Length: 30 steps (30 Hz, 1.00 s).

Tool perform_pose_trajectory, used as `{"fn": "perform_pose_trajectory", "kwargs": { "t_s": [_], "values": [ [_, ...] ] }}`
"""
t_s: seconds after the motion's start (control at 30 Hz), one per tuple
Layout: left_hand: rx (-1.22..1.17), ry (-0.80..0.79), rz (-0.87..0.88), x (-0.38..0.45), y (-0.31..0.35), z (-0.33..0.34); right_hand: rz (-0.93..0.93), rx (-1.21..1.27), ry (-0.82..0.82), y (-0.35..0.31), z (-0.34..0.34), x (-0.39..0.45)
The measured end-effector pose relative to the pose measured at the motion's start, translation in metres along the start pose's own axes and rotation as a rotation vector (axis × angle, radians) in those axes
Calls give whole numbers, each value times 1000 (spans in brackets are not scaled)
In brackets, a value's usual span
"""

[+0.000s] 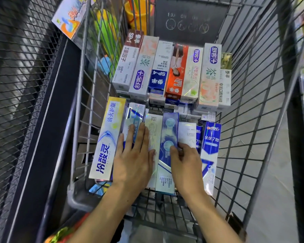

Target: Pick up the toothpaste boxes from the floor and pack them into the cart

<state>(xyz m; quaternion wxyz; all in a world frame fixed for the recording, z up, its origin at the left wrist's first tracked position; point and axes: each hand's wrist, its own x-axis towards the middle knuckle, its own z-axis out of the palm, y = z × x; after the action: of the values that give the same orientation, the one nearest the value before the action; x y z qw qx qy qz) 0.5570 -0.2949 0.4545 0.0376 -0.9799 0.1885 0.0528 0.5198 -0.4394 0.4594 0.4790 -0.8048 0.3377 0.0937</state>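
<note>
Toothpaste boxes fill the wire cart [249, 137] in two rows. The far row [170, 72] lies flat, several boxes side by side. In the near row, my left hand [133, 156] rests flat with straight fingers on a silvery box [134, 116] and a pale box [154, 130]. My right hand [184, 162] has its fingers curled over the right edge of a dark blue box [168, 137], thumb on its face. A yellow and white box [106, 139] leans at the left. A blue and white box [210, 146] lies at the right.
A black mesh shelf wall [21, 85] stands at the left. Beyond the cart's left wall are yellow and green toys [104, 25] and a packaged item [70, 16]. A dark plastic flap [189, 20] forms the cart's far end. Grey floor [274, 199] shows at the right.
</note>
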Motion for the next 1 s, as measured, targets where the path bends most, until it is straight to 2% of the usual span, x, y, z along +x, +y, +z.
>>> {"fn": "perform_pose_trajectory", "kwargs": {
  "t_s": [0.17,0.27,0.4,0.53,0.63,0.77,0.83,1.0],
  "values": [
    [-15,1,9,2,-5,-2,-29,-343,-79,-6,-9,-1],
    [0,-57,27,4,-7,-5,-1,-315,-146,-8,-16,1],
    [8,-184,38,2,-12,-17,-99,-350,-187,-14,-30,-3],
    [18,-293,147,-3,-16,-49,-219,-530,-249,-30,-62,-25],
    [43,-238,216,-2,-15,-93,-250,-723,-270,-49,-94,-43],
    [69,-218,282,0,-13,-171,-307,-859,-190,-87,-148,-76],
    [58,-149,329,-3,-8,-208,-330,-916,-107,-107,-176,-97],
    [47,-33,524,-13,23,-270,-265,-948,84,-133,-240,-163]
  ]
}}
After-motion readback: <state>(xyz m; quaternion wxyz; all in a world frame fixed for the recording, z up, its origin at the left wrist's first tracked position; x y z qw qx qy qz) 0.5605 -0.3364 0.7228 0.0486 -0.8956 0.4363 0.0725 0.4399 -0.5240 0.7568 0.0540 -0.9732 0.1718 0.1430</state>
